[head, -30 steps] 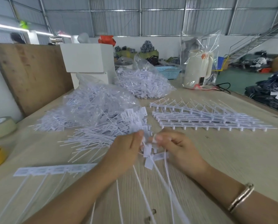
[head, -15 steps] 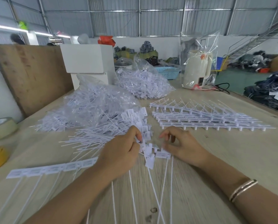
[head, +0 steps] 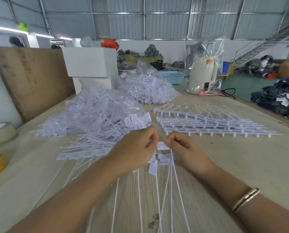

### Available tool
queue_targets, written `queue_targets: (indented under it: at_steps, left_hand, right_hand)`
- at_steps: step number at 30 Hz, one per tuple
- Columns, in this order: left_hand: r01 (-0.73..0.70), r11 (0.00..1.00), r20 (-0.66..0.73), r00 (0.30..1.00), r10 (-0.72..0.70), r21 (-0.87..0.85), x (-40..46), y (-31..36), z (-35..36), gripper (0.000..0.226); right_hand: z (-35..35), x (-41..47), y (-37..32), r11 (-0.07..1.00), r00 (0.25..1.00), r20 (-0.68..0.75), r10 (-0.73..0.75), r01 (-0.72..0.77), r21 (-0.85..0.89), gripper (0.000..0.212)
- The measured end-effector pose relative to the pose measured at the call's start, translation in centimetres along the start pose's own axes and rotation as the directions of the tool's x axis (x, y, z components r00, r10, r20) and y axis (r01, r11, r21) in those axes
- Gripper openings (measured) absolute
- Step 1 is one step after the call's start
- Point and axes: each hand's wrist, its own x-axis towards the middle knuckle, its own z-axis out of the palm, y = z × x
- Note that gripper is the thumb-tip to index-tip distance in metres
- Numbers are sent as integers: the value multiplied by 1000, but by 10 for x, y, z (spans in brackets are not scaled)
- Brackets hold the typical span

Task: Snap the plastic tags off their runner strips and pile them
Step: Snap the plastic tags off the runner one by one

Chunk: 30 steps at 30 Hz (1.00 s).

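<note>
Tag [head: 161,145] raised since; tails toward viewer

Matt white plastic tags [head: 162,146], pinched between left hand [head: 133,148] and right hand [head: 185,148], above a pale, smooth wood-grain table [head: 241,165]. Beyond the hands, glossy clear plastic bags [head: 103,106] hold more; a shiny metal bangle [head: 245,199] circles the right wrist.
</note>
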Motion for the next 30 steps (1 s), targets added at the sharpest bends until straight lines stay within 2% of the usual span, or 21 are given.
queue_targets:
  at_steps: [4, 6, 9, 12, 14, 17, 22, 25, 30]
  left_hand:
    - [-42, 975, -88, 994, 63, 218, -8, -9, 0, 8]
    - [-49, 959, -82, 994, 75, 281, -12, -13, 3, 20]
    - [-71, 955, -99, 990, 103, 288, -14, -12, 6, 34]
    - [-57, 977, -102, 992, 79, 204, -15, -13, 9, 40]
    - [-21, 995, -118, 993, 32, 93, -15, -15, 10, 40]
    - [16, 998, -179, 983, -26, -53, -14, -13, 12, 42]
    - [43, 977, -199, 976, -86, -208, -11, -4, 14, 42]
    - [77, 925, -175, 973, -151, -371, -10, -2, 13, 37]
    - [59, 866, -173, 971, -165, -497, -10, 4, 16, 37]
  right_hand:
    - [2, 0, 0, 998, 1000, 9, 23, -23, 52, 20]
    - [2, 1, 1, 1000, 995, 99, 12, -11, -6, 19]
    - [4, -2, -2, 1000, 965, 261, 17, -21, 10, 17]
    - [6, -2, -4, 996, 965, 256, -62, 78, -52, 19]
    - [7, 0, -1, 961, 970, 198, -144, 185, -206, 26]
    - [9, 0, 2, 917, 974, 124, -189, 220, -334, 33]
    - [11, -4, -8, 910, 958, 14, -287, 277, -309, 20]
    - [13, -6, -13, 916, 951, -6, -310, 297, -270, 22]
    - [12, -8, -13, 921, 937, -34, -348, 335, -200, 21]
